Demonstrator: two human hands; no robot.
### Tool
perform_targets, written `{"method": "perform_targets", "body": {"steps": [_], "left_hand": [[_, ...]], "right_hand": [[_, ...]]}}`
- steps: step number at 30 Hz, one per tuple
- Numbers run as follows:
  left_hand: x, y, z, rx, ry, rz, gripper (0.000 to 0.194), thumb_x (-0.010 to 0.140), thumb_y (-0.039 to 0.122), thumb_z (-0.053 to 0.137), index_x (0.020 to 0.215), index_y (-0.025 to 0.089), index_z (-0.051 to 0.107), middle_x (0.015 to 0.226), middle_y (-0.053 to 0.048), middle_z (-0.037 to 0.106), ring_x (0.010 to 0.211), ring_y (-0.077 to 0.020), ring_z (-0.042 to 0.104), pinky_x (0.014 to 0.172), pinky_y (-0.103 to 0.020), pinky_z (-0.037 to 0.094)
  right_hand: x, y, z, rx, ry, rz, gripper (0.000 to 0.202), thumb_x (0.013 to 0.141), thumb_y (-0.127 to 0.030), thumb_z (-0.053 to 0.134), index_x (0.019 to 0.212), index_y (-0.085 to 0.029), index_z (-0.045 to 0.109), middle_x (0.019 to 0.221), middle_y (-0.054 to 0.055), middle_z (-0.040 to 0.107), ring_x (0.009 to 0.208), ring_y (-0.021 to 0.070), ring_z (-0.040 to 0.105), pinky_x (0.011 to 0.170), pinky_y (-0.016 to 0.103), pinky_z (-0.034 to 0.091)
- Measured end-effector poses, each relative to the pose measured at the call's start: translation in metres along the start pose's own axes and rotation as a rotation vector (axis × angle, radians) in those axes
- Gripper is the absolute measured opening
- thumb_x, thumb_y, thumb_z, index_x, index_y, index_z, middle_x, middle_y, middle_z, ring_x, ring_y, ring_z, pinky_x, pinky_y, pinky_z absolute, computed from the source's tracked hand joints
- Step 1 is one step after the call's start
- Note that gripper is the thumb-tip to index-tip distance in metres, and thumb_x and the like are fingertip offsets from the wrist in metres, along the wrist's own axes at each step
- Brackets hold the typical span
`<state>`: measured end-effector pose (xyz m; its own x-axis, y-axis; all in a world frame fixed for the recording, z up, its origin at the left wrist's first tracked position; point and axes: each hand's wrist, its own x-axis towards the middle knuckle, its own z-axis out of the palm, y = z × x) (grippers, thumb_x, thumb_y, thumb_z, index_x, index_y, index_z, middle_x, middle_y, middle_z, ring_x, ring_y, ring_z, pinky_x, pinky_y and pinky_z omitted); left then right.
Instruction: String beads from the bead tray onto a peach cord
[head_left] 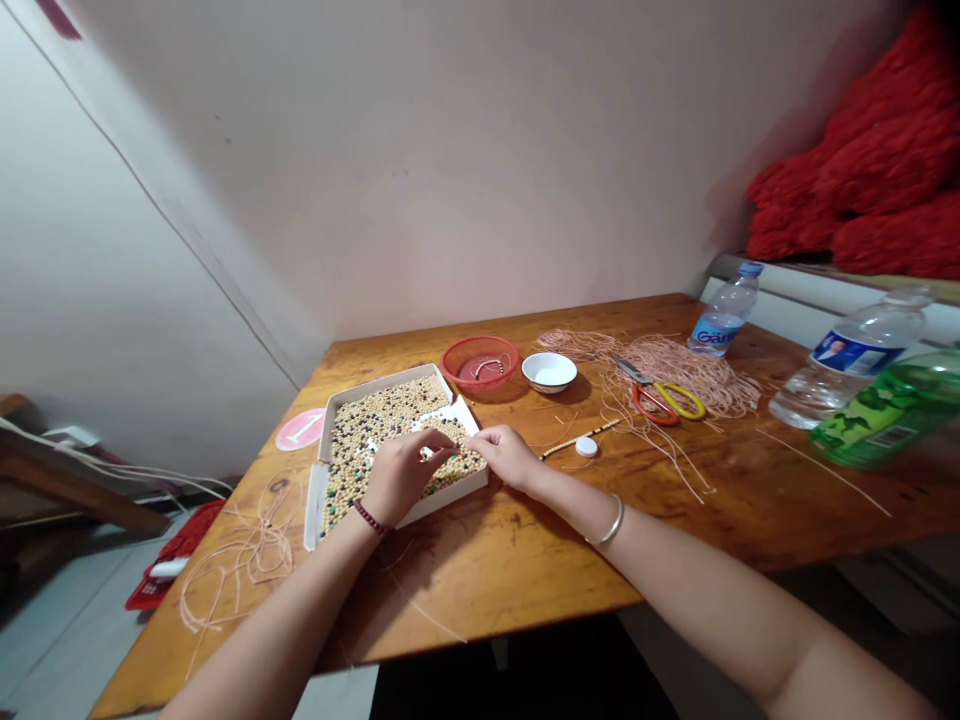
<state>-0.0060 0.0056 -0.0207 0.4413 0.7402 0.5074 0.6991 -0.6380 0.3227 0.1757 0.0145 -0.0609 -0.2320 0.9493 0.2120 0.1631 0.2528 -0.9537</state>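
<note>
A shallow white cardboard box (442, 506) full of small beads (386, 402), mostly cream with black and a few green ones, lies on the wooden table. Over the box, my left hand (403, 470) has its thumb and fingertips pinched together; whatever sits between them is too small to make out. My right hand (501, 452) is at the box's right edge, also in a pinch, with its fingertips close to the left ones. A strung length of cream and dark beads (576, 438) lies to the right of my right hand, beside a white cap (586, 447).
Behind the box stand a red basket (459, 378) holding a beaded loop and a white bowl (549, 372). Scissors (660, 396) rest on a heap of pink cord (701, 375). Bottles (724, 312) line the right side. Loose cord (247, 560) lies at the left edge.
</note>
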Motion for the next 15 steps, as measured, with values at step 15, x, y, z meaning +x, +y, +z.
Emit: {"method": "perform_targets", "body": {"steps": [15], "left_hand": [[0.006, 0.004, -0.005, -0.260, -0.034, -0.128, 0.025, 0.085, 0.040, 0.056, 0.091, 0.021, 0.071, 0.084, -0.004, 0.073, 0.063, -0.0134, 0.064, 0.054, -0.021, 0.050]], "right_hand": [[0.003, -0.011, -0.001, 0.234, 0.009, 0.150, 0.041, 0.071, -0.047, 0.054, 0.049, -0.020, 0.031, 0.049, -0.008, 0.021, 0.050, 0.0067, 0.019, 0.049, 0.024, 0.015]]}}
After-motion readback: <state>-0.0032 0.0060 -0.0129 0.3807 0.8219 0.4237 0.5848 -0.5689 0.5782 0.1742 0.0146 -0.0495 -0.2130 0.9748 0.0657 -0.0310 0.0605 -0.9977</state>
